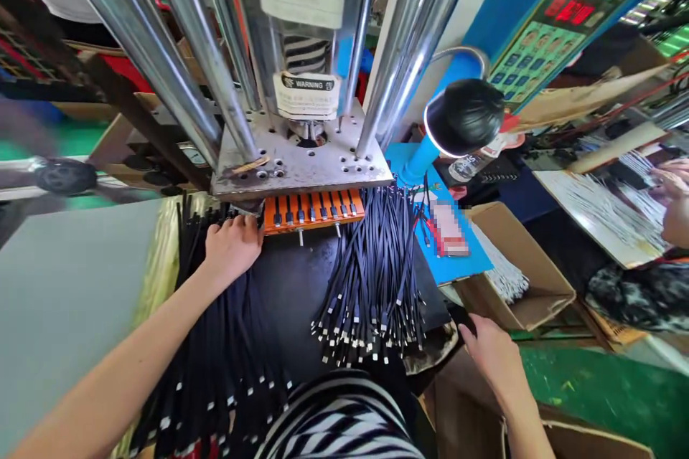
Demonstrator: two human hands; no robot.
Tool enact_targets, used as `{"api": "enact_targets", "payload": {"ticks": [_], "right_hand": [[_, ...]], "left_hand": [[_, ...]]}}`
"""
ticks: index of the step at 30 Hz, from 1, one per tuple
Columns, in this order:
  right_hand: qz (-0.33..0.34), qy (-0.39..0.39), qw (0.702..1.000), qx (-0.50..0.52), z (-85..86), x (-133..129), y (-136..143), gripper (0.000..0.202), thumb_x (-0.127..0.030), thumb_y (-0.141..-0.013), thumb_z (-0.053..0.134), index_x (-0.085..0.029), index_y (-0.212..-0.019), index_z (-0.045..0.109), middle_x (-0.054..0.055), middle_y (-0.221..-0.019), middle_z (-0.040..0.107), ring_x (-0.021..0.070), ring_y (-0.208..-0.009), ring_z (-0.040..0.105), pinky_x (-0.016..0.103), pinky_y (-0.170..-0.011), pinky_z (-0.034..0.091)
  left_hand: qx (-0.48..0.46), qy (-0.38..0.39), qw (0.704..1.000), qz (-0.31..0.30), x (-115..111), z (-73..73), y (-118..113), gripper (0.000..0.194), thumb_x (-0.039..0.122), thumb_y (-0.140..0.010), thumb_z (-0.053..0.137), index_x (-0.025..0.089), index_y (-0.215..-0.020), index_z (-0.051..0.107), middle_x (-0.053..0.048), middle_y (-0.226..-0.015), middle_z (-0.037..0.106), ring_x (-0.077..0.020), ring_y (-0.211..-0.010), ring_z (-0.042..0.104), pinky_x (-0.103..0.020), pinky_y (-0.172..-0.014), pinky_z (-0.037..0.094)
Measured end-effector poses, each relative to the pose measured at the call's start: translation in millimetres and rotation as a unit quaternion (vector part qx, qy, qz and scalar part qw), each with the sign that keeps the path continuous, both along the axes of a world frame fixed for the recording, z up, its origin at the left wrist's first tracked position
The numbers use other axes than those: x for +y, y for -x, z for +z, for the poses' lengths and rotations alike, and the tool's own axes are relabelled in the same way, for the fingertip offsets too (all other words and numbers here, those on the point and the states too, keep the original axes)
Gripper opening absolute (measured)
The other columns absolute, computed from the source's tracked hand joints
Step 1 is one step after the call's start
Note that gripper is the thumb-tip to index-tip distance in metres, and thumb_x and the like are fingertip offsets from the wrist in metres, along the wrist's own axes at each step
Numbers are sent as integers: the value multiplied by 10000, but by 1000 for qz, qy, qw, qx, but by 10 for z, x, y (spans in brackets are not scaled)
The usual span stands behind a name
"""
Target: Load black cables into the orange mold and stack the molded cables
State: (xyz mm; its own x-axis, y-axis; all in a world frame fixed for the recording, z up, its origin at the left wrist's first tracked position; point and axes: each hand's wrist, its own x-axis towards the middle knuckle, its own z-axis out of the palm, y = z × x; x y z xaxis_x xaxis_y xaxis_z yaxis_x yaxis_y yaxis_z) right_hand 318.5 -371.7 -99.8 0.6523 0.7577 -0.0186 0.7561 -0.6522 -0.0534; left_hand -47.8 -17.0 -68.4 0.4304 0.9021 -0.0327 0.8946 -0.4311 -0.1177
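Note:
My left hand [235, 247] rests at the left end of an orange fixture [313, 211], its fingers bent beneath the edge of the metal press plate [306, 158]; what it holds, if anything, is hidden. Several black cable ends lie side by side in the fixture's slots. Black cables [215, 358] hang below my left arm, and another bundle of black cables [377, 280] with metal tips spreads over the dark table [291, 301]. My right hand [491, 353] is low at the right, beside the table's corner, closed around something dark that I cannot make out.
Steel columns [199, 50] rise from the press. A black lamp [463, 117] stands right of it, above a blue board [463, 269]. Farther right is a cardboard box [543, 294] holding white cables. Another person's hand [675, 204] is at the far right. A fan [67, 176] stands left.

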Motion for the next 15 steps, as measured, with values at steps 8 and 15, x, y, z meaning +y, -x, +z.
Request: {"api": "enact_targets", "payload": {"ticks": [8, 15], "right_hand": [[164, -174, 962, 131, 491, 1296, 185, 327, -355, -924, 465, -172, -1029, 716, 101, -1039, 737, 224, -925, 684, 330, -832, 500], [191, -73, 971, 125, 688, 2631, 658, 382, -409, -950, 464, -146, -884, 733, 139, -911, 740, 241, -885, 691, 306, -774, 469]], "left_hand": [[32, -3, 999, 1, -34, 64, 218, 399, 213, -964, 191, 86, -1033, 563, -177, -964, 668, -348, -950, 659, -432, -802, 475], [-119, -6, 992, 51, -61, 232, 545, 446, 340, -919, 250, 86, -1168, 518, -168, -1108, 655, -300, -979, 647, -394, -848, 498]]}}
